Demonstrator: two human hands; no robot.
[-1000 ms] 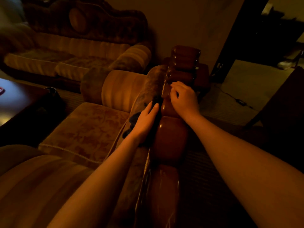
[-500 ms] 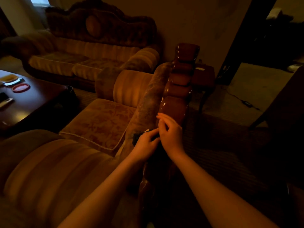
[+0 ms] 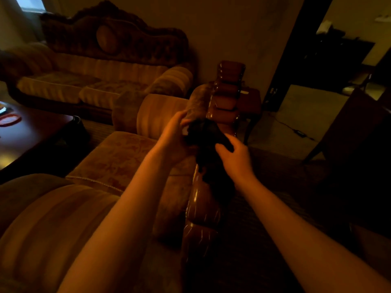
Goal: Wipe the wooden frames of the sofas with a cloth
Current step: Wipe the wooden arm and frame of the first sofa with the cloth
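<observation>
A dark coffee table [image 3: 31, 132] stands at the left, with a strip of floor between it and the sofa seat [image 3: 118, 157]. Over the glossy wooden frame [image 3: 203, 208] along the sofa's back, the left hand [image 3: 175, 134] grips a dark cloth [image 3: 203, 142]. The right hand [image 3: 234, 157] seems to pinch its other end, though dimness blurs the fingers; open carpet lies to the right.

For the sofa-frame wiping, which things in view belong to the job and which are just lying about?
In the job:
- dark cloth, held by left hand and right hand
- glossy wooden frame of the near sofa
- far sofa's carved frame

Lying about:
- coffee table
- red dish
- side table
- floor cable
</observation>
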